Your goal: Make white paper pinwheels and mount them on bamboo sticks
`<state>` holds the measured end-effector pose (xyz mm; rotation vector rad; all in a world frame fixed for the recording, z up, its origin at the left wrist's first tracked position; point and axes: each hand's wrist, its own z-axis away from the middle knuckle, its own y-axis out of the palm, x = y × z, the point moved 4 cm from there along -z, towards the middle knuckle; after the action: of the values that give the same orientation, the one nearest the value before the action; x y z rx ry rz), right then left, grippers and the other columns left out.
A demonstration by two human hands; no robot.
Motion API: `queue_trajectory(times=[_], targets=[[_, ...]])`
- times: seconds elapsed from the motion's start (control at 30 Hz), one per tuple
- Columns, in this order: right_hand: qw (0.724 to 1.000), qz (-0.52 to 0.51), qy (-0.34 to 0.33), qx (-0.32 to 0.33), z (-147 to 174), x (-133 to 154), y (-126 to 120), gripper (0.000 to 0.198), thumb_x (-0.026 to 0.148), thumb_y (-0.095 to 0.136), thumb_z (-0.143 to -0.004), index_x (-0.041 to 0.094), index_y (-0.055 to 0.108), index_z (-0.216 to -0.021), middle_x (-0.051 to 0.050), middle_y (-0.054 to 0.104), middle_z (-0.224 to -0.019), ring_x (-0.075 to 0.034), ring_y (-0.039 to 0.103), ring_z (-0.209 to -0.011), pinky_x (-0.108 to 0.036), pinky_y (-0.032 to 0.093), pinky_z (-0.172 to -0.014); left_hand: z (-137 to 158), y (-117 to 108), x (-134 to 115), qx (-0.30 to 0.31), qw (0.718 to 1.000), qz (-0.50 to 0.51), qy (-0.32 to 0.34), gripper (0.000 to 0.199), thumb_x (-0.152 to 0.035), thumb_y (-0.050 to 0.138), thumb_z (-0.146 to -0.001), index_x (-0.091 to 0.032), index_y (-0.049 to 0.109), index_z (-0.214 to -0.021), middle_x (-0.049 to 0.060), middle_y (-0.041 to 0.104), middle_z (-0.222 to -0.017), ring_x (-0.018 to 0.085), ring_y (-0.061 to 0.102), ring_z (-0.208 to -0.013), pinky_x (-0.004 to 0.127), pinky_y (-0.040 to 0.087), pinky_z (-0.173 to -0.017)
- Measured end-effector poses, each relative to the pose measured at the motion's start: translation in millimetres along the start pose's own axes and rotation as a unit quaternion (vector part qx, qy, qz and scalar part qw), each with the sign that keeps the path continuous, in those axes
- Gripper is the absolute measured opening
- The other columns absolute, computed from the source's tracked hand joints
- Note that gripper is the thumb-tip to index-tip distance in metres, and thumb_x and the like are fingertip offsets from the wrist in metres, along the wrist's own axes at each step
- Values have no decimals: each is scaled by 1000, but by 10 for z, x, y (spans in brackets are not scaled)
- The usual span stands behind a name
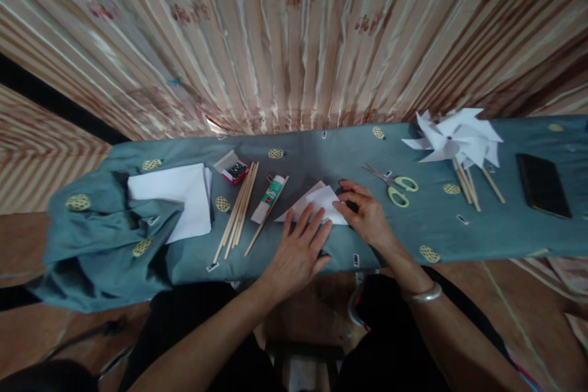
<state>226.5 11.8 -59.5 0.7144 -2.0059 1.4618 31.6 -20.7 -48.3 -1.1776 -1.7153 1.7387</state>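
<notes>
A sheet of white paper (322,197), folded into a triangular shape, lies on the cloth-covered table in front of me. My left hand (298,248) rests on it from the near side, fingers stretched out and pressing the paper flat. At the paper's right edge my right hand (366,214) pinches a folded corner between thumb and fingers. Left of the paper, a thin wooden stick (266,217) lies against a glue stick (273,190) with a green label. Green-handled scissors (395,188) lie to the right of my right hand, blades partly apart.
At left are a stack of white paper (195,196), a bundle of wooden sticks (239,211) and a small open box (233,168) of dark pieces. Finished paper pinwheels (454,138) and a black phone (543,185) lie at right. A curtain (294,43) hangs behind the table.
</notes>
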Motion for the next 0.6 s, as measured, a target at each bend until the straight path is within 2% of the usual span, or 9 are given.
queue_trajectory(times=[0.13,0.6], targets=[[1000,13,2,-9,-28,3,15,14,36,65,-84,24,73,-82,-11,71,-122,-30,65,-115,-51,49,-101,15,20,40,17,1000,2,-9,67,-49,56,-94,-13,39,-149,16,38,-159,38,25,-151,66,22,-119],[999,49,-2,-12,-65,47,19,14,33,66,-85,22,71,-89,-14,70,-123,-31,64,-115,-52,47,-102,-23,19,66,7,1000,-3,-21,68,-50,58,-93,-15,41,-148,18,40,-158,36,27,-151,64,22,-120]])
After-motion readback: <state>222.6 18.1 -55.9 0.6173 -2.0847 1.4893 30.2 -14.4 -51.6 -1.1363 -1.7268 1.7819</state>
